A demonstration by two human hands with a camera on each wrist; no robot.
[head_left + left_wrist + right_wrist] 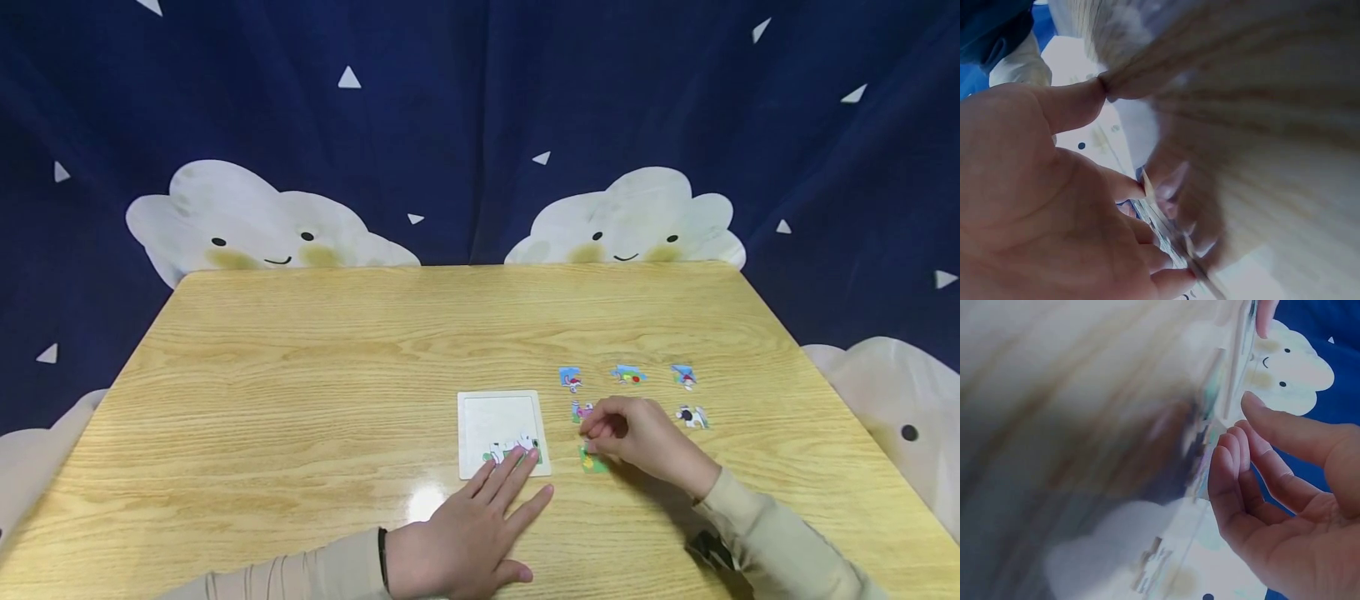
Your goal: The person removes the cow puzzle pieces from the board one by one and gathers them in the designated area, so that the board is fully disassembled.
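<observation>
A white square puzzle tray (480, 412) lies on the table, with joined jigsaw pieces (517, 443) along its lower edge. My left hand (476, 529) rests with fingers outstretched on those pieces and partly covers them; its palm and fingers (1166, 281) also show in the left wrist view. Just right of the tray, my right hand (645, 437) hovers at a green and yellow jigsaw piece (595, 461), fingers bent. In the right wrist view, a gap shows between the thumb and the fingers (1225, 462), with nothing visible in it. Behind this hand lies a partly hidden pink and blue piece (580, 411).
Farther back lie a blue piece with a red-and-white figure (570, 379), a blue piece with a red spot (628, 374) and another blue piece (683, 377). A black-and-white piece (692, 416) is right of my right hand. A dark blue curtain (450, 108) hangs behind the wooden table (300, 375).
</observation>
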